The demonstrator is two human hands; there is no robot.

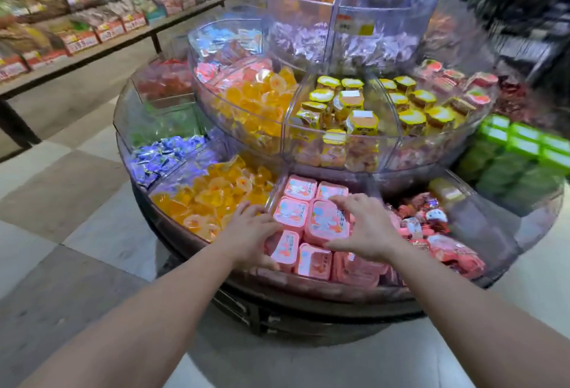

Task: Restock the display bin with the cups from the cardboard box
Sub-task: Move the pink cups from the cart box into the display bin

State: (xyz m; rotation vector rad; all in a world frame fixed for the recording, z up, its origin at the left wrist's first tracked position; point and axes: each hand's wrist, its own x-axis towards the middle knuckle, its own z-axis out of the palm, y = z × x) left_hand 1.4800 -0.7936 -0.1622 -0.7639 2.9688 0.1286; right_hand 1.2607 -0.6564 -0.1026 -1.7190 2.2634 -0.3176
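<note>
Several pink cups (291,213) with printed lids fill a clear compartment of the bottom tier of a round display bin (308,287). My left hand (251,233) lies at the left side of the pink cups, its fingers spread against a tilted cup (285,250). My right hand (361,227) hovers over the right side of the stack, fingers spread above a large pink cup (327,227). Neither hand grips a cup. No cardboard box is in view.
The tiered clear bin holds orange jellies (209,199), blue sweets (160,156), yellow-lidded cups (339,109) and red packets (431,227). Green packs (524,147) sit at the right. Shelves of goods (77,26) line the left aisle over a tiled floor.
</note>
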